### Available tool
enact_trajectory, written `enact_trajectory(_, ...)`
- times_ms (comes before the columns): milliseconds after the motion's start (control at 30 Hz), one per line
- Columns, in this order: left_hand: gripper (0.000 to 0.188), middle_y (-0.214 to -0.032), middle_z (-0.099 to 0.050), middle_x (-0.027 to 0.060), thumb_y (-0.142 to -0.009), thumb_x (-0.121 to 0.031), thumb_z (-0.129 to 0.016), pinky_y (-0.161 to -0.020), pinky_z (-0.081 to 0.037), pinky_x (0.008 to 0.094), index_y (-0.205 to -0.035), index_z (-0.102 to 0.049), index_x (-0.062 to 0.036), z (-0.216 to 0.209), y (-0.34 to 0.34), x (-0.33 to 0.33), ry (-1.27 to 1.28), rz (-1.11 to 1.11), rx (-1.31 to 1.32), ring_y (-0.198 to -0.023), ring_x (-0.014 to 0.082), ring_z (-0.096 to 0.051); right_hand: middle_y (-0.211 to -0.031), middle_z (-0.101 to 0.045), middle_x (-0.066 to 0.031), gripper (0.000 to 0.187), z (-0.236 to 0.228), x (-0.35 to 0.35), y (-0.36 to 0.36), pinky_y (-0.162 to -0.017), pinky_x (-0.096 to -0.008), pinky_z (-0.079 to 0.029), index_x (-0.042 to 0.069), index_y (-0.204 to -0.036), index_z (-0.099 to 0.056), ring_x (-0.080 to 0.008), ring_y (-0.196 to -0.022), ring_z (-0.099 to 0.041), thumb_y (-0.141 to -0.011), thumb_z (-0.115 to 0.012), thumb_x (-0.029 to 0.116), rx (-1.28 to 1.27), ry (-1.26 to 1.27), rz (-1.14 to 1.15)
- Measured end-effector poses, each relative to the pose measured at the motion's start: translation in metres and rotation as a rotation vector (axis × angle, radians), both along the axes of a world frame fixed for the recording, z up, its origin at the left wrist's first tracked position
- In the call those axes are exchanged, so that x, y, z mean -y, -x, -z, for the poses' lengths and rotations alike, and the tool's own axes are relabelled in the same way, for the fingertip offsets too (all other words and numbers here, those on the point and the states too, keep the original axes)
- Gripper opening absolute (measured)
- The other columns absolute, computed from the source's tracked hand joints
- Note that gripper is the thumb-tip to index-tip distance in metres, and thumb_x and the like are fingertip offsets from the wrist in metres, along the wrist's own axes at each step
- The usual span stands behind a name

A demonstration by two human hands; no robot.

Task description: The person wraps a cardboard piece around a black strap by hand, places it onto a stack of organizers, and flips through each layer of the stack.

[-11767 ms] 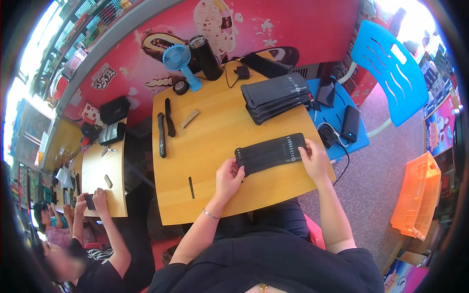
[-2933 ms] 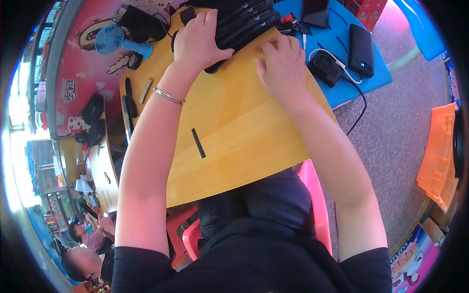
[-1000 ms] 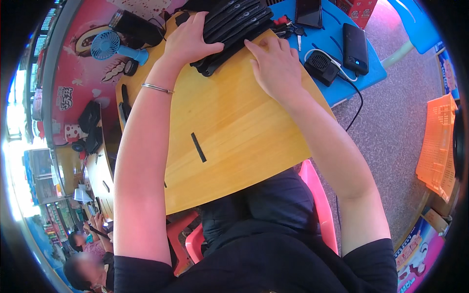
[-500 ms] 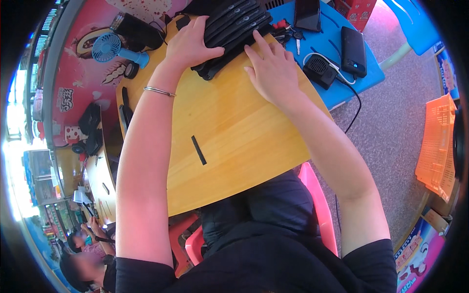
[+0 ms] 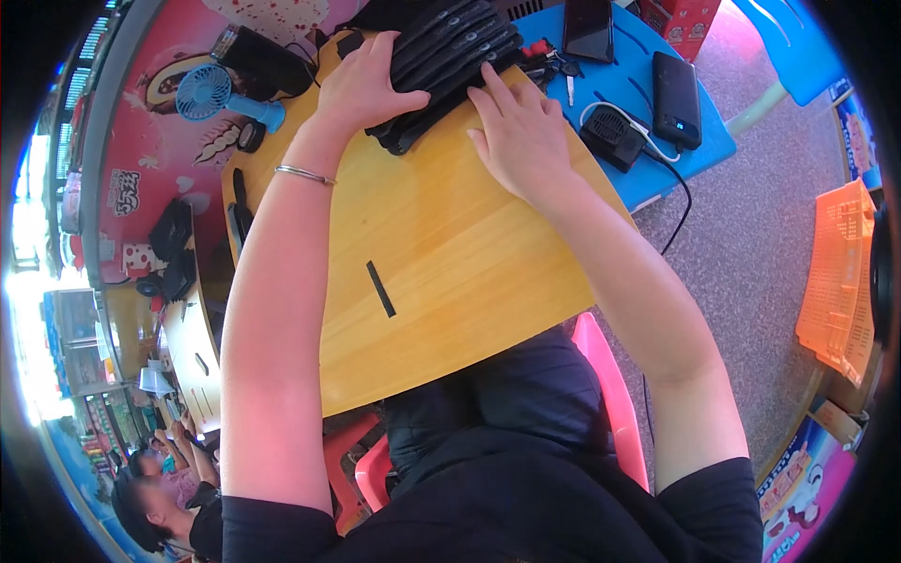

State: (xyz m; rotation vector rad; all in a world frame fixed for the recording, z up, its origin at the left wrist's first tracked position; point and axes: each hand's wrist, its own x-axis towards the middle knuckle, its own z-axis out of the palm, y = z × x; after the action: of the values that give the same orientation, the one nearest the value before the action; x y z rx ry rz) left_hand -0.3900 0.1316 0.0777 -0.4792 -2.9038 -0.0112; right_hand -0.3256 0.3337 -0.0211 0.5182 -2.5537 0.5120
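A row of black, soft-looking flat pieces (image 5: 446, 52), overlapping one another, lies at the far end of the yellow wooden table (image 5: 450, 281); what kind they are I cannot make out. At their left end rests my left hand (image 5: 361, 89), open, its thumb spread over the near edge. My right hand (image 5: 521, 141) is open too, palm down on the wood, with its fingertips at the right near edge of the pieces. A short black strip (image 5: 381, 289) lies by itself on the table, nearer to me.
Right of the table stands a blue stool (image 5: 648, 188) with a phone (image 5: 588, 28), keys (image 5: 570, 84), a power bank (image 5: 676, 98) and a black cabled device (image 5: 612, 136). At the left are a blue handheld fan (image 5: 211, 92) and a black cylinder (image 5: 258, 58). An orange crate (image 5: 835, 281) sits far right.
Both hands stay almost where they were, with the right fingertips shifted very slightly. At the lower left, another person has moved a little.
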Motion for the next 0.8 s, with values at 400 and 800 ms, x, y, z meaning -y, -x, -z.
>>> enact_trajectory(400, 0.095, -0.134, -0.055, 0.0158, -0.067, -0.051, -0.075, -0.097, -0.048, 0.0422, -0.142, -0.040, -0.0048, 0.003, 0.012, 0.013, -0.010, 0.080, 0.015, -0.121, 0.0323, -0.055, -0.143, -0.050, -0.0086, 0.046, 0.005, 0.001, 0.003, -0.090, -0.0439, -0.037, 0.011, -0.125, -0.057, -0.0225, -0.118, -0.049, -0.084, -0.066, 0.030, -0.019, 0.052, -0.008)
enact_trajectory(800, 0.098, -0.107, -0.061, 0.0118, -0.069, -0.053, -0.074, -0.074, -0.048, 0.0350, -0.144, -0.038, -0.0006, 0.012, 0.030, 0.032, -0.089, 0.162, 0.036, -0.085, 0.0224, -0.061, -0.144, -0.049, -0.0048, 0.048, 0.004, 0.003, 0.001, -0.095, -0.0442, -0.038, 0.014, -0.132, -0.053, -0.0246, -0.122, -0.048, -0.088, -0.064, 0.030, 0.036, 0.031, 0.026)
